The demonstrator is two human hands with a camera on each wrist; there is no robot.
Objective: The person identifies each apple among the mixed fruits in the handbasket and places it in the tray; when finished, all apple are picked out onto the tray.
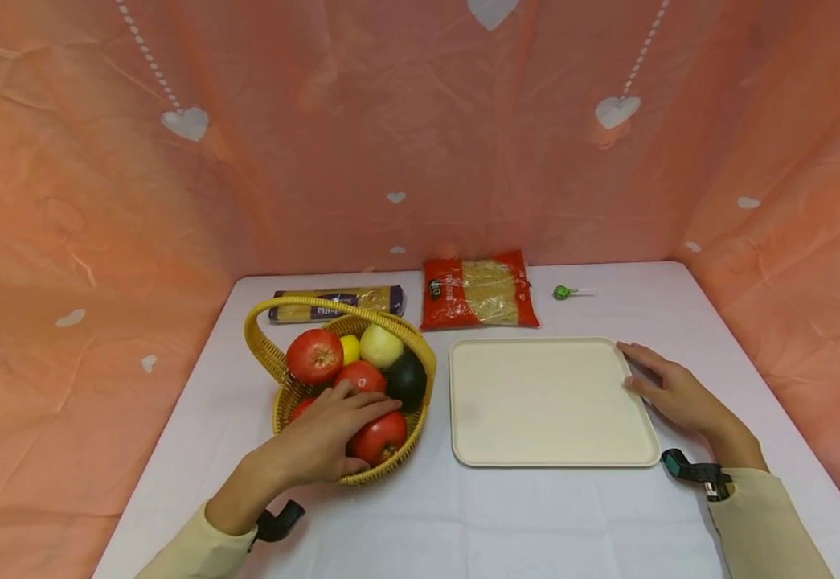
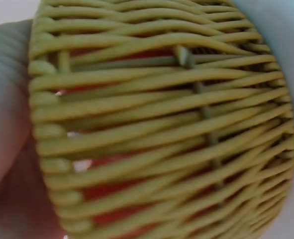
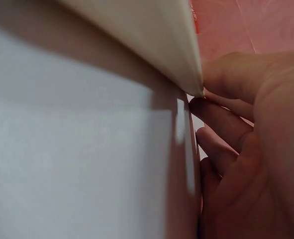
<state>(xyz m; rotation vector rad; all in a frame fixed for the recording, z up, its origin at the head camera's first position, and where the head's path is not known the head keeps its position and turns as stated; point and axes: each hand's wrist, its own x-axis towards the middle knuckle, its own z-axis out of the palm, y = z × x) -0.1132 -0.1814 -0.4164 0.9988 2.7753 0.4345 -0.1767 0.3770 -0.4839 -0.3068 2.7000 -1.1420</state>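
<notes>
My left hand [image 1: 329,430] is inside a yellow wicker basket [image 1: 423,426], its thumb and fingers spread around a red apple [image 1: 381,441] near the front rim. The fingertips are partly hidden. In the left wrist view the woven wall of the basket [image 2: 161,124] fills most of the picture, with red showing through the gaps. More red apples [image 1: 314,356] lie in the basket. On the right, my right hand [image 1: 683,394] holds the right edge of a cream rectangular tray [image 1: 550,402], thumb at the rim; the tray's edge [image 3: 161,55] meets the fingers in the right wrist view.
The basket also holds a yellow fruit [image 1: 350,349], a pale green one [image 1: 381,346] and a dark green one [image 1: 406,378]. Behind lie a spaghetti pack [image 1: 376,300], a red noodle bag [image 1: 488,291] and a green lollipop [image 1: 563,293]. Orange cloth [image 1: 463,161] encloses the white table.
</notes>
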